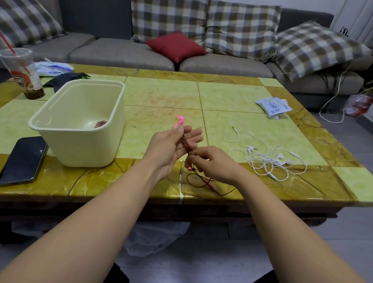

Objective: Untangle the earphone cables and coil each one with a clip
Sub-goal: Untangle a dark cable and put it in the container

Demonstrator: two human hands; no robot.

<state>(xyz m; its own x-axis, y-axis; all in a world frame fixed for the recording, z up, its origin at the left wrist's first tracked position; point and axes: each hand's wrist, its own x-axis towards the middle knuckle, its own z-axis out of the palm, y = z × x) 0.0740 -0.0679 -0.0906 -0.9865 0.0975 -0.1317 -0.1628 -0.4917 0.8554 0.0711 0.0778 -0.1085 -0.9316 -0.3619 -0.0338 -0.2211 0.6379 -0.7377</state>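
My left hand (170, 146) is raised over the table's front edge, its thumb pressing loops of a dark red earphone cable (186, 146) against the fingers. My right hand (211, 163) pinches the same cable just below; the rest of it trails in loose loops (201, 182) on the table. A pink clip (179, 121) lies on the table just beyond my left fingertips. A tangle of white earphone cables (266, 157) lies to the right. A coiled reddish cable (100, 124) sits in the cream bin (117, 106).
A black phone (23, 160) lies at the front left beside the bin. A plastic cup with a red straw (20, 73) and a dark cloth (64, 79) stand behind it. A tissue packet (273, 105) is at the back right. A sofa with cushions lies beyond the table (163, 93).
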